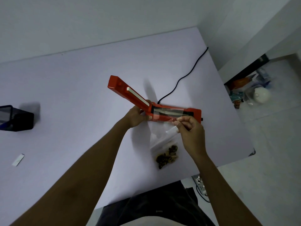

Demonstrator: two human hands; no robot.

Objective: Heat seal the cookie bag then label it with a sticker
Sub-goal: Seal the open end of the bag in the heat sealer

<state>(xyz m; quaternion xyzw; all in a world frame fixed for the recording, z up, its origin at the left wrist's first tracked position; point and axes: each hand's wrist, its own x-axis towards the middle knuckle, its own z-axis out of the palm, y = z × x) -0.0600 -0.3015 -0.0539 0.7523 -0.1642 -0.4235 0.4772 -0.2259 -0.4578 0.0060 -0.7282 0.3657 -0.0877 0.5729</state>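
Observation:
A red heat sealer (193, 112) sits mid-table with its arm (125, 90) raised up to the left. A clear plastic bag (162, 137) with dark cookies (167, 156) at its bottom lies in front of it, and its open top edge rests across the sealing strip. My left hand (136, 117) pinches the bag's left top corner at the sealer's hinge end. My right hand (190, 129) pinches the bag's right side just below the sealer. A white sticker strip (18, 159) lies far left on the table.
The sealer's black power cord (187, 74) runs back to the table's far right edge. A dark box (16, 119) stands at the left. The table's right edge drops to a tiled floor with clutter (250, 88). A power strip (201, 185) lies under the near edge.

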